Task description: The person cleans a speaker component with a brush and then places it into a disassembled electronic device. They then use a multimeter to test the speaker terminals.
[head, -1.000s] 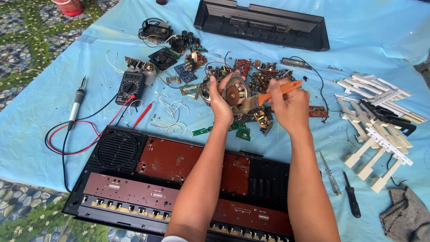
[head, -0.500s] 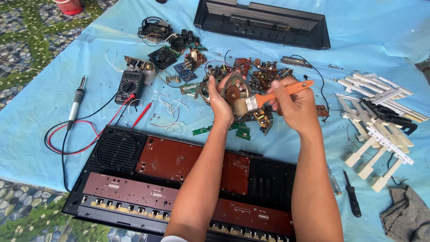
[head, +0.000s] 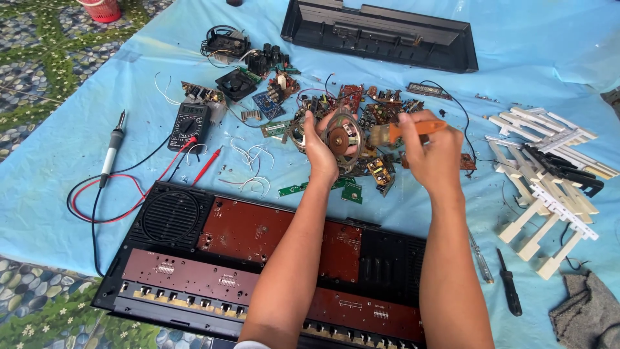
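Crowded centre, open edges
Scattered green and brown circuit boards (head: 361, 110) block twelve o'clock; bare blue tarpaulin (head: 58, 148) lies free at nine o'clock.

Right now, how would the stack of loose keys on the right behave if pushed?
The keys would likely scatter: they lie loose, crisscrossed. Probably light, stiff plastic. On the blue sheet they may slide easily.

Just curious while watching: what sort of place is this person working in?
Probably a makeshift electronics repair spot on the ground: a blue sheet holds an opened keyboard, a multimeter and scattered circuit boards.
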